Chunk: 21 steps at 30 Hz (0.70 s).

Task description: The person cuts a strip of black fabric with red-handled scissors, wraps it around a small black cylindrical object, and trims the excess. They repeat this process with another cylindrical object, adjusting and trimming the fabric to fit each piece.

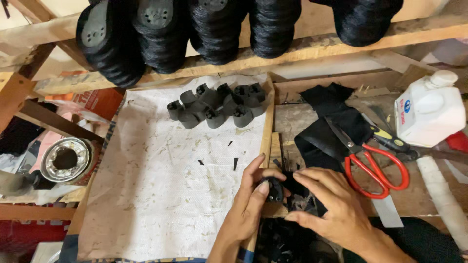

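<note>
My left hand [248, 199] pinches a small black moulded piece [275, 191] between thumb and fingers at the right edge of a white woven sheet [161, 185]. My right hand [331, 204] rests beside it, fingers curled over black fabric scraps [304, 199] and touching the same piece. A cluster of several similar black pieces [217, 104] lies at the far end of the sheet. Below my hands is a dark heap of black scraps [282, 241].
Red-handled scissors [375, 163] lie on black cloth [331, 122] to the right, next to a white plastic bottle [429, 109] and a white-wrapped handle [441, 195]. Black thread spools [214, 27] hang from a wooden rail above. A metal tin [66, 160] sits at left.
</note>
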Tool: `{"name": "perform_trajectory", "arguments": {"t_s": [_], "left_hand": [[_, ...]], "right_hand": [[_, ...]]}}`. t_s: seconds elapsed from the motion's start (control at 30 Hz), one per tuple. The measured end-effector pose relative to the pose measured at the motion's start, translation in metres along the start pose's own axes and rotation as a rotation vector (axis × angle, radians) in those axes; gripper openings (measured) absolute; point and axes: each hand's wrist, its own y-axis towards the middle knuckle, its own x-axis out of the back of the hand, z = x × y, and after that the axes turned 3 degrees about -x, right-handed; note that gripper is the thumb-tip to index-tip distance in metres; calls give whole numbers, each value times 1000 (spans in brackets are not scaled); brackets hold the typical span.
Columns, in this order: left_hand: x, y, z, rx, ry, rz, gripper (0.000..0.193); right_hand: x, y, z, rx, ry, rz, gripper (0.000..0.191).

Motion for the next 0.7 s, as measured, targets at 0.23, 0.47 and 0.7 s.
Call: {"name": "perform_trajectory", "arguments": {"t_s": [0.23, 0.47, 0.7], "left_hand": [[3, -2, 3, 17, -31, 42, 52], [3, -2, 11, -1, -66, 59, 40], [3, 2, 7, -103, 87, 113, 32]], "right_hand": [[-18, 11, 13, 177, 42, -19, 69], [-25, 10, 12, 205, 29, -56, 63], [-24, 9, 12, 155, -3, -43, 66]]}}
